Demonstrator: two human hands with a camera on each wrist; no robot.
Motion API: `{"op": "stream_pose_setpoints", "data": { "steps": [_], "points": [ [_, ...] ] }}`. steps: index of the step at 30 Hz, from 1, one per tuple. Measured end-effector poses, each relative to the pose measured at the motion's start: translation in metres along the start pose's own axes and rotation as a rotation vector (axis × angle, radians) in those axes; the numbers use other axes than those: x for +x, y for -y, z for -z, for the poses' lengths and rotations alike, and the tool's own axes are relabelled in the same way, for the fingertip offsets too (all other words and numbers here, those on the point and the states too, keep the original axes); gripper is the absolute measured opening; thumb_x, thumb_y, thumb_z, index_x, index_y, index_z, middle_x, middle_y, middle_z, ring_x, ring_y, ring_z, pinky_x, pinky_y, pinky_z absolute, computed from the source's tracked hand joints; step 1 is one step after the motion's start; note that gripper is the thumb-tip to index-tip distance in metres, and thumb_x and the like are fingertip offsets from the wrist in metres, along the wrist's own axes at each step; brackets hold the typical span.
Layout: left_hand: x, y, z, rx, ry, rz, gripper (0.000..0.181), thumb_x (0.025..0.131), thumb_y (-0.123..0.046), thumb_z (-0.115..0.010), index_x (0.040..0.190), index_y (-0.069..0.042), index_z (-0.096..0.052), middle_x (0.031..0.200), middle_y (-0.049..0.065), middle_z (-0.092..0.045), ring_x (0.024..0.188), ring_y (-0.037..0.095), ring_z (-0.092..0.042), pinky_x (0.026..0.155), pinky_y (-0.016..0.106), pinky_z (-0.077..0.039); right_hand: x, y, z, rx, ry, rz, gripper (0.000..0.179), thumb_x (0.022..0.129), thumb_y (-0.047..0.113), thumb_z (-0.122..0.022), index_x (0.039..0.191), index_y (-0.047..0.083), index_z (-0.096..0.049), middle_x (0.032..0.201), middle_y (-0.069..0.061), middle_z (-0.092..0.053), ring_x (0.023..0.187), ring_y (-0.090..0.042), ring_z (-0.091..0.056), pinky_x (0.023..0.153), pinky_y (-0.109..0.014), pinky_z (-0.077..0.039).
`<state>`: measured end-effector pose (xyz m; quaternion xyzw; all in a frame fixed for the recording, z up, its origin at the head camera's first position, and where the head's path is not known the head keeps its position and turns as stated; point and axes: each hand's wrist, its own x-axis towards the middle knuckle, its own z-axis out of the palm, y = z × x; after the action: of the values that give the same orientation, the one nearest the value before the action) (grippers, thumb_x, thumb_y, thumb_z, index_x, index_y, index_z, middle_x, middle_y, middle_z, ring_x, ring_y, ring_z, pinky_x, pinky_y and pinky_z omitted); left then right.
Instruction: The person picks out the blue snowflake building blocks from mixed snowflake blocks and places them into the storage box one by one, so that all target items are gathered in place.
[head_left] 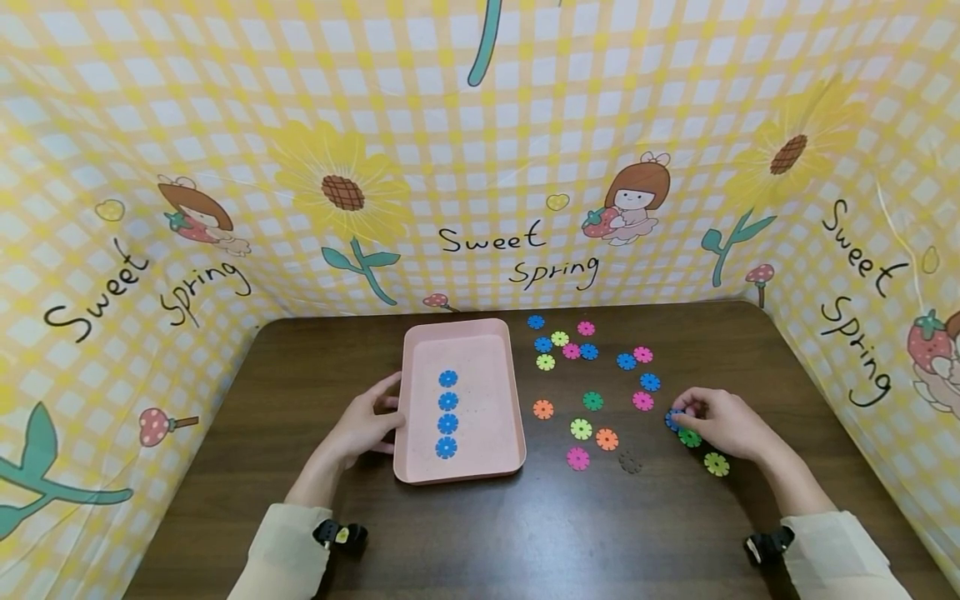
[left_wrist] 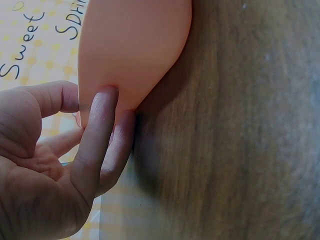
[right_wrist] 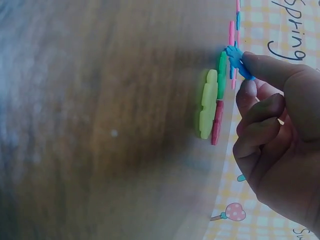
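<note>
A pink tray (head_left: 459, 472) holds a straight column of several blue notched discs (head_left: 447, 402). At its left side is my left hand (head_left: 369, 425), gripping the tray's edge; in the left wrist view, fingertips (left_wrist: 106, 95) press against the outer wall. To the right, my right hand (head_left: 723, 423) pinches a blue notched disc (right_wrist: 237, 61) between thumb and finger, tilted in the right wrist view. Close under that hand lie a green disc (head_left: 689, 437) and a yellow-green disc (head_left: 717, 464). A red disc (right_wrist: 217, 122) shows there in the right wrist view.
Several loose discs lie between tray and right hand, including an orange disc (head_left: 543, 409), a pink disc (head_left: 577, 458) and a dark disc (head_left: 630, 462) hard to see on the brown table (head_left: 487, 533). A yellow checked cloth (head_left: 480, 167) walls the back and sides.
</note>
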<state>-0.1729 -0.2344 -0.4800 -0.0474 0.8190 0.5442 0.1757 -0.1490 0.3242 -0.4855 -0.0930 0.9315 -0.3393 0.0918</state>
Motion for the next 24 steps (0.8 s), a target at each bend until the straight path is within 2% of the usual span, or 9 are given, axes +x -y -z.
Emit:
{"op": "stream_pose_setpoints", "data": {
  "steps": [7, 12, 16, 19, 24],
  "points": [
    [0.000, 0.001, -0.001, 0.000, -0.002, 0.002, 0.077, 0.095, -0.004, -0.061, 0.165, -0.022, -0.031, 0.138, 0.026, -0.049, 0.092, 0.028, -0.070, 0.066, 0.045, -0.064, 0.000, -0.002, 0.000, 0.013, 0.016, 0.014, 0.017, 0.099, 0.022, -0.072, 0.109, 0.008, -0.069, 0.088, 0.001, -0.066, 0.077, -0.018, -0.059, 0.064, -0.030, -0.050],
    [0.000, 0.001, -0.001, -0.004, -0.001, 0.003, 0.078, 0.095, -0.005, -0.062, 0.164, -0.022, -0.032, 0.138, 0.026, -0.049, 0.091, 0.028, -0.070, 0.066, 0.045, -0.064, 0.002, 0.003, 0.002, 0.021, 0.008, 0.058, 0.008, 0.098, 0.019, -0.073, 0.104, 0.013, -0.071, 0.087, 0.002, -0.068, 0.078, -0.018, -0.059, 0.066, -0.029, -0.051],
    [0.000, 0.001, 0.000, -0.007, 0.001, 0.006, 0.078, 0.095, -0.005, -0.062, 0.164, -0.023, -0.032, 0.138, 0.025, -0.048, 0.089, 0.028, -0.070, 0.066, 0.045, -0.064, 0.004, 0.010, 0.003, 0.014, 0.006, 0.064, 0.006, 0.099, 0.020, -0.072, 0.102, 0.015, -0.074, 0.088, 0.003, -0.068, 0.081, -0.018, -0.060, 0.069, -0.031, -0.053],
    [0.001, 0.000, 0.000, -0.009, 0.002, 0.007, 0.078, 0.095, -0.005, -0.062, 0.164, -0.022, -0.032, 0.138, 0.025, -0.048, 0.089, 0.028, -0.070, 0.066, 0.045, -0.064, 0.006, 0.015, 0.001, 0.025, 0.000, 0.060, 0.009, 0.099, 0.022, -0.072, 0.105, 0.015, -0.075, 0.092, 0.002, -0.069, 0.085, -0.019, -0.062, 0.071, -0.031, -0.054],
    [0.001, 0.000, 0.000, -0.011, 0.003, 0.004, 0.078, 0.095, -0.005, -0.062, 0.165, -0.022, -0.031, 0.138, 0.026, -0.048, 0.090, 0.028, -0.070, 0.066, 0.045, -0.064, 0.010, 0.027, -0.002, 0.108, 0.016, 0.058, 0.022, 0.099, 0.025, -0.073, 0.116, 0.010, -0.074, 0.101, -0.004, -0.070, 0.089, -0.020, -0.066, 0.071, -0.031, -0.055]
  ]
}}
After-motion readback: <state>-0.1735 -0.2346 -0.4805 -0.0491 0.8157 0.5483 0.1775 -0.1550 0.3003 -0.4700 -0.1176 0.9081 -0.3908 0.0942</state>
